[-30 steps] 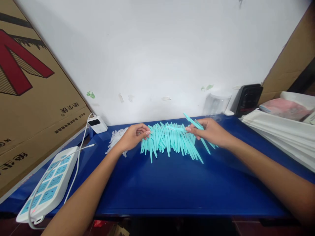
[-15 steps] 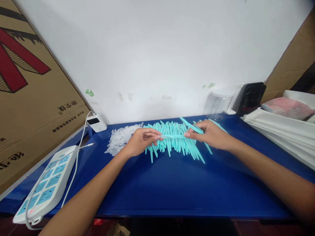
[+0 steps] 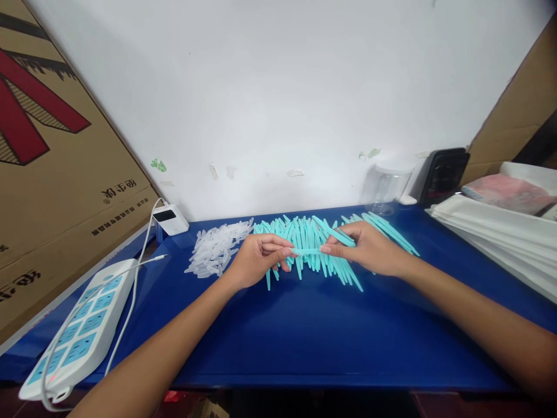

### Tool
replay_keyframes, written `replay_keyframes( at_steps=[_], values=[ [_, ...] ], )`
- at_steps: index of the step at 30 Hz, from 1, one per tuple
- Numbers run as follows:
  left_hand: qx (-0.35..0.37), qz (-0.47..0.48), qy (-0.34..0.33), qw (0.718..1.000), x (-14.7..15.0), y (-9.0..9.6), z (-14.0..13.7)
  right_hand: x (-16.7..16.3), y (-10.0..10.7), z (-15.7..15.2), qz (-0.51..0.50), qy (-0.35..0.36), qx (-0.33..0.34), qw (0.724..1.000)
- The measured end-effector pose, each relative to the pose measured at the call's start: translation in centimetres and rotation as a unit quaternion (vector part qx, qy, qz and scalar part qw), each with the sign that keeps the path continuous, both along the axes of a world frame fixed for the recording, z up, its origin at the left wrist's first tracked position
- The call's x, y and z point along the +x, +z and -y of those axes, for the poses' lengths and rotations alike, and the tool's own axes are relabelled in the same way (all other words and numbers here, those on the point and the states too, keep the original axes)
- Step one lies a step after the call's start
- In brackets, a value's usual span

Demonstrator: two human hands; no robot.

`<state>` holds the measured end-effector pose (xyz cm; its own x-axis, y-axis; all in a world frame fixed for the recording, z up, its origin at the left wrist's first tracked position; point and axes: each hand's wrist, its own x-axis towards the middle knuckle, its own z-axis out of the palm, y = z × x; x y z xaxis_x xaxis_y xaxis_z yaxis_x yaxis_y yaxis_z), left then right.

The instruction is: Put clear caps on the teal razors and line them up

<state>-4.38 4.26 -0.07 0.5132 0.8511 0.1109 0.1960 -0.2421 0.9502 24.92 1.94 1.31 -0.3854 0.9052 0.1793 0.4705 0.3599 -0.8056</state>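
Observation:
My left hand (image 3: 262, 257) is closed in a pinch at the left end of a slim turquoise eyebrow razor (image 3: 308, 252), its fingertips covering that end, so a cap there cannot be made out. At the razor's other end, my right hand (image 3: 369, 247) grips it between thumb and finger. A second turquoise razor (image 3: 334, 231) slants up and left out of the right hand. Below and behind both hands lies a pile of turquoise razors (image 3: 300, 232). Left of it is a heap of small translucent caps (image 3: 213, 249).
More razors (image 3: 394, 232) lie side by side right of my right hand. A clear jar (image 3: 385, 188) stands by the wall. White packaging (image 3: 496, 226) is stacked at right. On the left are a power strip (image 3: 78, 331), a white device (image 3: 171, 219), a cable and a large carton (image 3: 65, 145).
The translucent cap that showed at my left fingertips is now covered by them. Both hands have come slightly closer together and lower, and the second razor has shifted with the right hand.

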Motion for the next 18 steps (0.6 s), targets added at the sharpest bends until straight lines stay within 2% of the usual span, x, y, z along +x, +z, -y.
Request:
replay_keyframes(
  at_steps=[5, 12, 15, 18],
  values=[
    [0.003, 0.010, 0.011, 1.000, 0.5, -0.3, 0.4, -0.4, 0.2, 0.4, -0.013, 0.007, -0.003, 1.000],
    [0.004, 0.018, 0.002, 1.000, 0.9, 0.0, 0.9, -0.5, 0.5, 0.7, 0.021, 0.059, 0.008, 0.998],
    [0.042, 0.005, 0.031, 0.999, 0.6, 0.0, 0.5, 0.1, 0.8, 0.5, 0.039, 0.026, 0.046, 0.998],
    [0.125, -0.049, 0.106, 0.985, -0.1, 0.0, -0.3, 2.0, 1.1, -0.7, 0.073, -0.071, 0.092, 0.991]
  ],
)
